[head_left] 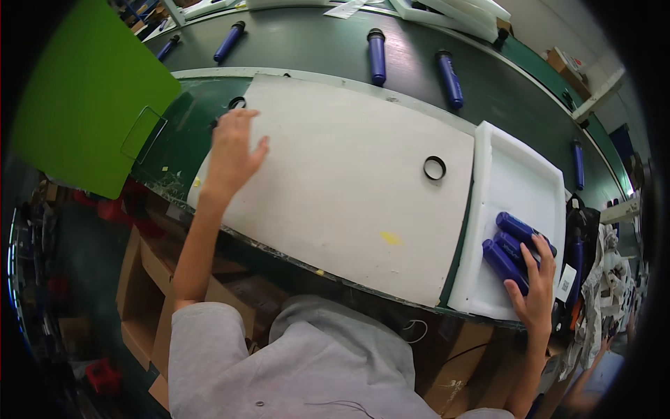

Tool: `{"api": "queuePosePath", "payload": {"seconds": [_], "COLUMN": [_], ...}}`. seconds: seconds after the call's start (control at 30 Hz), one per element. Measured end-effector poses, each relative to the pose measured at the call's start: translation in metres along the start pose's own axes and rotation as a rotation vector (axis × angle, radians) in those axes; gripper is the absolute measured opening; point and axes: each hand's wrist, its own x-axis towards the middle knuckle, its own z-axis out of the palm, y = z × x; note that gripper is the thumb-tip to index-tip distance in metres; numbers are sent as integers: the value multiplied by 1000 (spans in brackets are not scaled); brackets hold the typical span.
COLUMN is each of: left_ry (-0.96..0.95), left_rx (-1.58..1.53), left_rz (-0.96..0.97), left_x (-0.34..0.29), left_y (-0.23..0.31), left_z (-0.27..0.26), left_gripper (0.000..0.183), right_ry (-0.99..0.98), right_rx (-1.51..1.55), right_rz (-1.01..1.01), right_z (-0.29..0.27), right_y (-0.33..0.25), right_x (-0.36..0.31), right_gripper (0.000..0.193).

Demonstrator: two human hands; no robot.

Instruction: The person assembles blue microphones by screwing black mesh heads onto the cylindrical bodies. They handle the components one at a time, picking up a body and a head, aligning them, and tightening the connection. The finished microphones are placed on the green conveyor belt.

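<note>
My left hand [234, 150] is over the left end of the white board, fingers apart and holding nothing. Just beyond its fingertips lies a black ring [237, 103], partly hidden by them. At the right, three blue tubes [504, 265] lie together at the near end of a white foam tray [466, 244]. My right hand [536, 290] curls over their right ends, thumb and fingers closed around the end of a blue tube; the palm hides part of it. Another black ring [434, 167] sits on the board's right side, apart from both hands.
The white board [335, 167] covers most of the green bench. Behind it, several black-capped blue tubes [377, 56] lie spaced along a dark conveyor belt [307, 42]. A green panel [91, 91] rises at the left. Cardboard boxes [150, 300] stand below the bench.
</note>
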Motion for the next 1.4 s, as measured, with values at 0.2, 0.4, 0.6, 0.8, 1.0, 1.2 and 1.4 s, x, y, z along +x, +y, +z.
{"api": "queuePosePath", "payload": {"seconds": [0.2,0.4,0.6,0.8,1.0,1.2,1.4], "left_ry": [-92,-91,-198,-466,-704,-659,-808], "left_rx": [167,60,-849,-1526,-1963,-1934,-1514], "left_rz": [-179,-166,-384,-298,-488,-675,-489], "left_x": [0,-2,8,43,53,53,60], "left_y": [-77,-97,-41,62,155,156,141], "left_z": [9,18,-10,-19,19,45,66], "left_gripper": [60,52,47,50,54,37,25], "right_ry": [11,68,96,407,599,643,621], "right_rx": [168,102,62,-72,10,65,37], "right_rz": [96,-35,-43,-421,-828,-835,-799], "right_z": [-1,-4,3,-28,0,33,59], "right_y": [-3,-8,-7,-57,-105,-112,-96], "right_x": [8,9,6,42,96,128,143], "right_gripper": [51,49,50,41,28,28,20]}}
